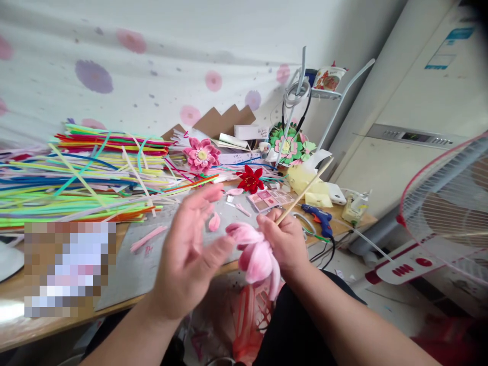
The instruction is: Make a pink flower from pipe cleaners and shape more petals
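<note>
My right hand (284, 239) is closed around a thin wooden stick (305, 190) that slants up to the right. A pink fuzzy flower (259, 259) with several petals hangs at the lower left of that hand, its base hidden by the fingers. My left hand (190, 249) is raised just left of the flower, fingers apart and nothing between them, its thumb near the upper petals. On the grey mat (129, 274) behind lie a loose pink petal (214, 221) and a pink strip (148, 239).
Bundles of coloured pipe cleaners (84, 173) fill the table's left side. Farther back are a pink flower (202, 155), a red flower (250, 179) and a makeup palette (269, 199). A blue glue gun (320, 218) lies right, near a fan (450, 203).
</note>
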The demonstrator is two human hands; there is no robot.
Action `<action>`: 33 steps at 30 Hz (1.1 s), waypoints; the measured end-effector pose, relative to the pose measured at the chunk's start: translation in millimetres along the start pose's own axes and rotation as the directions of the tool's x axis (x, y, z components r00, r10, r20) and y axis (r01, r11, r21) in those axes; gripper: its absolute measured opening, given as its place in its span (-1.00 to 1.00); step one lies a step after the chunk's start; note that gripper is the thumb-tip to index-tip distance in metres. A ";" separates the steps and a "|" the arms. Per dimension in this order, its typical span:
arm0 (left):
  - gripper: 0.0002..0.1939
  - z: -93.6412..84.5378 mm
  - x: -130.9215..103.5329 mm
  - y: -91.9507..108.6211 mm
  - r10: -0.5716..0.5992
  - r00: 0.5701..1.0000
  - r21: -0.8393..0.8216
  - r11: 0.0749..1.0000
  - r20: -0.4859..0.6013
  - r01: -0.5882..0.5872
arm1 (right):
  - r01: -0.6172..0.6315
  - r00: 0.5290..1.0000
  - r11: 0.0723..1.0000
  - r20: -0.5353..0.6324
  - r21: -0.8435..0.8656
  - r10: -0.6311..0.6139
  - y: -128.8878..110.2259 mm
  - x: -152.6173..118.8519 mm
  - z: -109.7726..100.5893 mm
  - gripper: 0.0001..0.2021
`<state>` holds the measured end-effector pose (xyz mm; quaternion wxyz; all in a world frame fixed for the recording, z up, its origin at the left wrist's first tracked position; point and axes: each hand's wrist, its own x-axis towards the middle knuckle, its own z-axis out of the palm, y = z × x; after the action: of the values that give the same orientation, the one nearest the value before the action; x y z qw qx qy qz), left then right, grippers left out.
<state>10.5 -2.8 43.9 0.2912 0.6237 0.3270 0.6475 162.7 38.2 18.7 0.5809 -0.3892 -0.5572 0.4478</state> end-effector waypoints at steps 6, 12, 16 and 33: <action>-0.56 -5.0 11.1 -8.2 -0.408 0.817 -0.012 0.892 0.408 0.451 | 0.118 0.986 0.958 0.144 -0.261 -0.082 -1.7 -5.9 2.7 -0.73; -0.59 10.3 -10.3 -21.7 -0.534 0.693 -0.107 0.749 0.484 0.653 | 0.207 0.968 0.919 0.208 -0.336 -0.142 -2.7 -7.6 4.1 -0.74; -0.63 11.6 -18.7 -27.2 -0.578 0.679 -0.179 0.687 0.453 0.704 | 0.303 0.924 0.908 0.320 -0.288 -0.207 -11.5 1.0 -4.7 -0.70; -0.73 31.2 -31.5 -27.6 -0.581 0.651 -0.364 0.543 0.488 0.757 | 0.378 0.902 0.924 0.250 -0.064 -0.351 -15.0 2.5 -20.7 -0.82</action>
<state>42.5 -8.6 3.0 0.7285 0.4319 0.2966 0.4412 184.6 37.1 32.1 0.5624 -0.2543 -0.7086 0.3421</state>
